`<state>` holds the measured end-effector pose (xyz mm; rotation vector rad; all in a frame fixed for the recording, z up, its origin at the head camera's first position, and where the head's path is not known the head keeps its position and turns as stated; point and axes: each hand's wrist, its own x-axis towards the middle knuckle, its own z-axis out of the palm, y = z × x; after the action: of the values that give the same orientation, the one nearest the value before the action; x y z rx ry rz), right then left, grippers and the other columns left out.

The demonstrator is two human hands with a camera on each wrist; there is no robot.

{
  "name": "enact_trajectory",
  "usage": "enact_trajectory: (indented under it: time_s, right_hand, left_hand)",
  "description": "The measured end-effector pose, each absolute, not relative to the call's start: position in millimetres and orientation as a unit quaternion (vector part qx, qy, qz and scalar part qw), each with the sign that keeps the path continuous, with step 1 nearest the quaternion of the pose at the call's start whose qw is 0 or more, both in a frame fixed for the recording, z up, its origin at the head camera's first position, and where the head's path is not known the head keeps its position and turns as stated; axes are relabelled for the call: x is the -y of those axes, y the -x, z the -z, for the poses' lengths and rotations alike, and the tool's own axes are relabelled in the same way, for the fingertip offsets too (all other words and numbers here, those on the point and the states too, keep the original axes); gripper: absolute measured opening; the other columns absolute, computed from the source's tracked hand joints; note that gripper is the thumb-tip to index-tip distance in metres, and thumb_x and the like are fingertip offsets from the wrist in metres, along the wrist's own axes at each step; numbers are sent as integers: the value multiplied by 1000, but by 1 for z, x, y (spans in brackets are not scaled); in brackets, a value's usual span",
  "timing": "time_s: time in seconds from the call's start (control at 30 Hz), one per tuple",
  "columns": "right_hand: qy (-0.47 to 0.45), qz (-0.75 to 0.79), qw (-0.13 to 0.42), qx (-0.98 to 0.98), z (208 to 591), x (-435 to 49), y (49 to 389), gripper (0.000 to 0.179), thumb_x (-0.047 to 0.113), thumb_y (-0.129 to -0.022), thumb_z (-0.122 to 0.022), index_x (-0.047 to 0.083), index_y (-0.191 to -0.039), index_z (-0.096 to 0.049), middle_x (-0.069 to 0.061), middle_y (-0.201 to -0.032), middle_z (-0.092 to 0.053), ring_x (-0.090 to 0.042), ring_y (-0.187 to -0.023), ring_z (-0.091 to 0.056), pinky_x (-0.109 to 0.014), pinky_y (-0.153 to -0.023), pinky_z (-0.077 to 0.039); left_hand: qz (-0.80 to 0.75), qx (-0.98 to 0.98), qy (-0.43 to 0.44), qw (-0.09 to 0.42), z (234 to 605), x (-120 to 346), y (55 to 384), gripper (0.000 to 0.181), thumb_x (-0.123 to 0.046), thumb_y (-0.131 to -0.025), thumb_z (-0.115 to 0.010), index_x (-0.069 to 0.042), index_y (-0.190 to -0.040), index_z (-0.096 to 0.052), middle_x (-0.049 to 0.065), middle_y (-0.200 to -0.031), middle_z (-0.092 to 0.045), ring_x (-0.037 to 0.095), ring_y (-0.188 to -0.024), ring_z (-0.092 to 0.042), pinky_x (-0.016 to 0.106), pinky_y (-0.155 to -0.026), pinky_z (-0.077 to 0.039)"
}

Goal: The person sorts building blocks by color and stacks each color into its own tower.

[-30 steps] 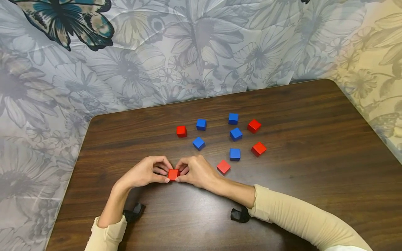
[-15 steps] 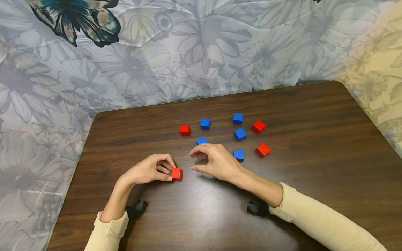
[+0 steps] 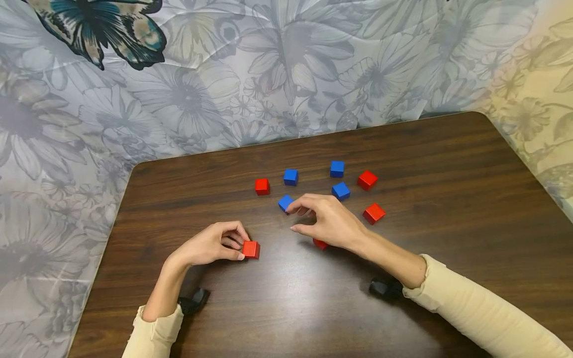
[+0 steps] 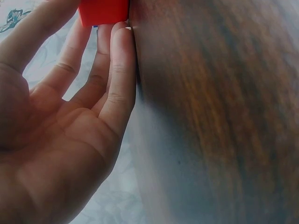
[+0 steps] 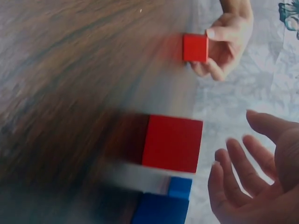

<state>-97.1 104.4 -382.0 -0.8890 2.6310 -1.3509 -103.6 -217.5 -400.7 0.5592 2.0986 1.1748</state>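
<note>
My left hand [image 3: 214, 244] pinches a red cube [image 3: 250, 249] between thumb and fingers at the tabletop, left of centre. In the left wrist view the same red cube [image 4: 103, 11] shows at the fingertips. Over the middle of the table hovers my right hand [image 3: 334, 222], fingers loosely bent and apart from the thumb, with nothing between them. Beneath it a second red cube [image 3: 320, 244] is partly covered. A blue cube [image 3: 285, 203] lies by its fingertips, partly overlapped by them. The right wrist view shows the second red cube [image 5: 173, 143] in front of a blue cube [image 5: 161, 209].
Further back on the brown wooden table [image 3: 179, 199] lie a red cube [image 3: 262, 187] and a blue cube [image 3: 291, 177]. To the right are two blue cubes [image 3: 337, 169] and two red cubes [image 3: 367, 180]. A floral cloth [image 3: 286, 74] hangs behind the table's far edge.
My right hand has let go of the red cube and moved right and back, now covering a blue cube and part of a red one. The left hand keeps its hold in nearly the same place.
</note>
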Motion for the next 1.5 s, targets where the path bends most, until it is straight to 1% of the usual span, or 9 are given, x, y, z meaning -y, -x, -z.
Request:
enact_trajectory:
  time_s: [0.23, 0.5, 0.67, 0.8, 1.07, 1.37, 1.43, 1.5]
  right_hand:
    - [284, 432, 18, -856, 382, -122, 99, 33, 14, -82, -83, 10, -112, -71, -2, -108, -71, -21, -92, -68, -38, -82, -57]
    - [284, 420, -5, -862, 383, -138, 95, 31, 16, -83, -82, 15, -112, -71, 2, -110, -71, -21, -100, -65, -37, -87, -54]
    - [288, 422, -9, -860, 385, -144, 92, 31, 14, -83, -81, 15, -113, -71, 3, -110, -70, -20, -98, -65, -37, -84, -56]
    - [291, 425, -15, -857, 387, -148, 91, 31, 12, -84, -80, 14, -114, -70, 1, -110, -70, -19, -96, -66, -35, -82, -56]
    - [285, 410, -14, -867, 390, -159, 87, 36, 10, -83, -81, 12, -117, -70, 4, -115, -69, -19, -97, -67, -37, -82, -56]
    - [286, 401, -17, -870, 392, -166, 82, 40, 10, -81, -83, 13, -119, -70, 8, -118, -68, -10, -91, -64, -34, -78, -54]
    - [286, 404, -14, -869, 393, -166, 82, 40, 10, -81, -83, 13, -119, -70, 7, -117, -68, -9, -89, -63, -34, -76, -55]
    - [286, 405, -13, -868, 394, -167, 81, 40, 10, -81, -83, 14, -118, -70, 6, -112, -69, -9, -87, -62, -32, -72, -54]
  left_hand:
    - [-453, -799, -215, 332, 402, 215, 104, 29, -10, -83, -81, -10, -106, -64, 9, -109, -65, 24, -104, -63, 31, -90, -55]
    - [-449, -800, -216, 333, 402, 214, 103, 28, -11, -84, -81, -11, -106, -64, 8, -110, -65, 24, -104, -63, 31, -90, -55]
    - [-452, -800, -215, 332, 402, 214, 102, 28, -11, -84, -81, -11, -106, -64, 9, -111, -65, 24, -104, -63, 31, -91, -54]
    - [-452, -801, -213, 330, 402, 215, 101, 27, -11, -84, -80, -11, -106, -64, 9, -111, -64, 24, -104, -63, 31, -90, -54]
    - [-451, -803, -209, 329, 401, 216, 102, 28, -10, -84, -80, -10, -107, -64, 9, -111, -64, 24, -104, -63, 31, -90, -54]
    - [-451, -802, -209, 330, 400, 217, 102, 28, -10, -85, -80, -10, -107, -64, 9, -112, -64, 24, -104, -63, 31, -90, -54]
    - [-450, -803, -210, 329, 400, 218, 102, 28, -10, -85, -80, -10, -107, -64, 9, -111, -64, 24, -104, -63, 31, -90, -54]
    - [-450, -803, -210, 329, 400, 218, 102, 28, -10, -85, -80, -10, -107, -64, 9, -111, -64, 24, -104, -63, 31, -90, -55]
